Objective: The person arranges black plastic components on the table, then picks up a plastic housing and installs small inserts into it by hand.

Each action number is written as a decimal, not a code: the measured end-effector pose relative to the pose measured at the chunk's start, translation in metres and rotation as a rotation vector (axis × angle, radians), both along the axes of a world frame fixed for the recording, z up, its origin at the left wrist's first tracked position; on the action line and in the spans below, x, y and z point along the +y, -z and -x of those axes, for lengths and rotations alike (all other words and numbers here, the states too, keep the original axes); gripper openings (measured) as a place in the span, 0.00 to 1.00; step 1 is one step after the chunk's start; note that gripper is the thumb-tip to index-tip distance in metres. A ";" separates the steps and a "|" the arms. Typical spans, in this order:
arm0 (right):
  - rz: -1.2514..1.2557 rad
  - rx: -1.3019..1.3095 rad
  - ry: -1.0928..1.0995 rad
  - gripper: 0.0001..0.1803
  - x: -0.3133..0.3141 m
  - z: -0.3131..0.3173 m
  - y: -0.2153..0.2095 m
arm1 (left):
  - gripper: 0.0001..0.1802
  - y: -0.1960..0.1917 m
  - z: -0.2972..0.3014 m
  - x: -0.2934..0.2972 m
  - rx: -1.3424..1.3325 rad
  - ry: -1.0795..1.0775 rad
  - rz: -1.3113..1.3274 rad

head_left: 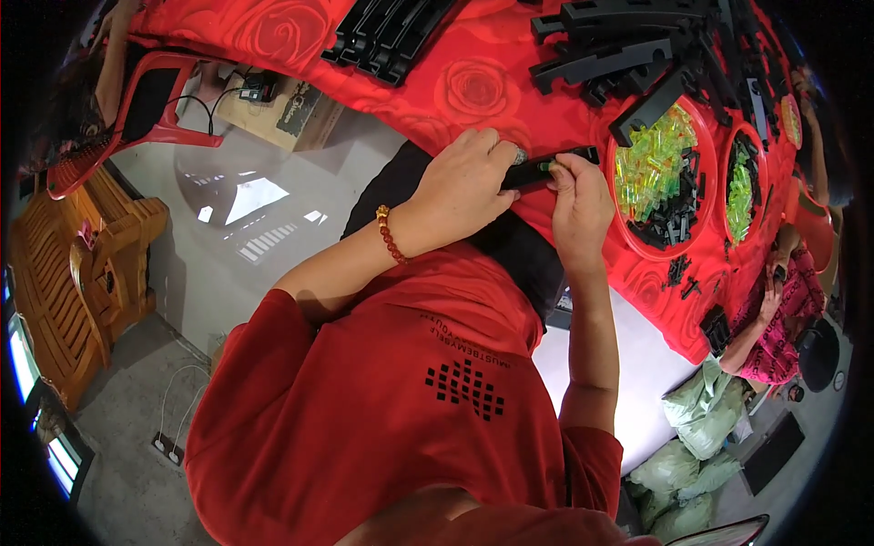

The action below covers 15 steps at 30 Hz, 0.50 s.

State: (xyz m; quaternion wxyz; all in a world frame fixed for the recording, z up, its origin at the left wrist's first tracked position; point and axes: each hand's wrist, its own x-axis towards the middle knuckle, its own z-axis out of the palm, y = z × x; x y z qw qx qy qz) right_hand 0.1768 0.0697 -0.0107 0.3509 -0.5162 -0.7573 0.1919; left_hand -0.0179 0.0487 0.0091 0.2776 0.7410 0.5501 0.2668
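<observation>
Black bar [546,166] held at the near edge of the red cloth [473,86], lying roughly level, gripped from both ends. Left hand [469,177] curled over its left part, fingers closed around it, a ring on one finger, a bead bracelet [390,234] on the wrist. Right hand [580,202] pinching at the bar's right part, thumb and forefinger narrow on a small green piece [544,167] pressed against the bar; cannot tell whether seated in it. Just right of the hands, a round red tray [706,235] filled with yellow-green clear pieces [654,156] and small black parts. Beside that, farther right, a second tray [763,196] with the same mix. Beyond the hands, long black strips [619,55] heaped on the cloth, another stack [387,36] toward the upper left. At far right, another person's arm [760,328] in a pink patterned sleeve. Below the table, pale green bags [706,419]. At left, a red plastic chair [150,100] and a wooden chair [77,264] on grey floor.
</observation>
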 end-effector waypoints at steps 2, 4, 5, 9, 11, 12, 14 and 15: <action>-0.021 -0.005 -0.013 0.09 0.000 0.000 0.000 | 0.21 0.000 0.000 0.000 -0.003 0.003 -0.006; -0.036 -0.024 -0.019 0.10 0.000 0.001 -0.001 | 0.20 0.001 0.000 0.000 -0.011 -0.007 -0.015; -0.052 -0.043 -0.027 0.10 0.000 0.001 -0.002 | 0.20 0.001 0.000 0.001 -0.012 -0.004 -0.015; -0.101 -0.073 -0.033 0.10 0.001 0.004 -0.002 | 0.19 0.000 -0.001 0.001 -0.021 -0.014 0.012; -0.133 -0.072 -0.052 0.10 0.002 0.004 -0.002 | 0.19 0.000 -0.001 0.002 -0.017 -0.011 0.020; -0.133 -0.074 -0.048 0.10 0.002 0.004 -0.003 | 0.19 0.000 -0.002 0.003 -0.017 -0.007 0.024; -0.118 -0.081 -0.065 0.10 0.001 0.004 -0.003 | 0.19 0.000 -0.002 0.003 -0.018 0.001 0.028; -0.118 -0.081 -0.062 0.10 0.001 0.005 -0.003 | 0.19 0.000 -0.002 0.003 -0.019 0.000 0.018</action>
